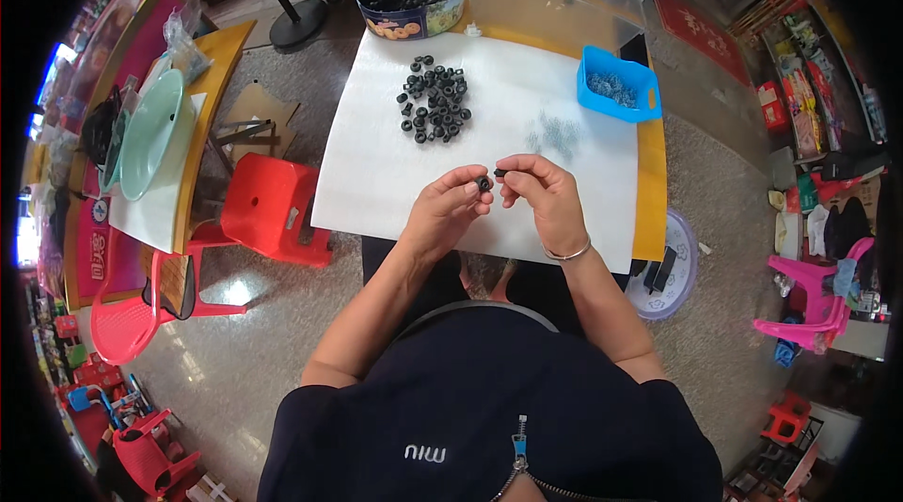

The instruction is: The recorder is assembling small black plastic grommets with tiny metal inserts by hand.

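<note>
Over the near part of the white-covered table [376, 191], my two hands are close together. My left hand [440, 210] pinches a small black ring-shaped part [483, 184], its round opening showing. Just beside it, my right hand [548, 201] grips a small dark piece [499, 173] between thumb and forefinger; its exact kind is too small to tell. A loose pile of similar black parts [433, 102] lies farther off to the left. Right of the pile, small thin metal pieces [555, 137] are scattered on the white surface.
At the back stands an oval tin [414, 22] full of black parts. A blue plastic basket [635, 111] with thin metal pieces sits at the back right. To the left are a red stool [268, 206] and a side table holding a green basin [152, 137].
</note>
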### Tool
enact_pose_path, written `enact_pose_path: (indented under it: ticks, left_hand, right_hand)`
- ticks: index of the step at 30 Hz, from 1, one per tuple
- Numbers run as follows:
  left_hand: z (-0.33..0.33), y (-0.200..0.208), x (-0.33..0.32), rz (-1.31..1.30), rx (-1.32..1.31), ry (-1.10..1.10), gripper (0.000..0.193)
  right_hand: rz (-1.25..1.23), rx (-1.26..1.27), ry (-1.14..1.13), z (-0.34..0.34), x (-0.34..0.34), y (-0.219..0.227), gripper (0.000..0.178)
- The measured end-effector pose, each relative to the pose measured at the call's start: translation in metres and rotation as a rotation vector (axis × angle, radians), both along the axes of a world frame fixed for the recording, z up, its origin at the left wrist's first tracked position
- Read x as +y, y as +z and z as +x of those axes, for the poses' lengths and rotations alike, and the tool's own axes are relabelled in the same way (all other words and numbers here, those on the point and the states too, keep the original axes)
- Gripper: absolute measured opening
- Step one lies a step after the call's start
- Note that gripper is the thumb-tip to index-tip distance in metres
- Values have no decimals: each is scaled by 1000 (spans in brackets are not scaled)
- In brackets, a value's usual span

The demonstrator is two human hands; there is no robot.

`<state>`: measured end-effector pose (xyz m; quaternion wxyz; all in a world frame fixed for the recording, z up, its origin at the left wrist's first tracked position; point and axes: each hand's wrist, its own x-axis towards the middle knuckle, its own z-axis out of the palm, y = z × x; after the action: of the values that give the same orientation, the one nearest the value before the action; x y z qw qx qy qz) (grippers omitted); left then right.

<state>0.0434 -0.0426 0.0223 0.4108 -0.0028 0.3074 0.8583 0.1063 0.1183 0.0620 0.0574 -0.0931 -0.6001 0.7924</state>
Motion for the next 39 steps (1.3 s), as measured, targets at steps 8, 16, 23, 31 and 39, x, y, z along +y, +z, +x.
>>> enact_pose_path:
  ticks: [8,16,23,31,39]
  left_hand:
    - [9,10,1,-39,-6,-21,22]
    - [12,14,3,-57,-12,-47,19]
    - [12,14,5,-98,40,-46,20]
    - [9,11,6,-148,144,-62,18]
    - [6,17,5,-233,201,-86,16]
  right_hand:
    - [415,129,-78,21,-8,7,15]
    - [715,292,-113,25,-6,16,15]
    - [807,330,-115,26,-6,16,15]
    - [779,348,-73,27,-2,14,15]
    - [819,337,-44,27,3,11,13]
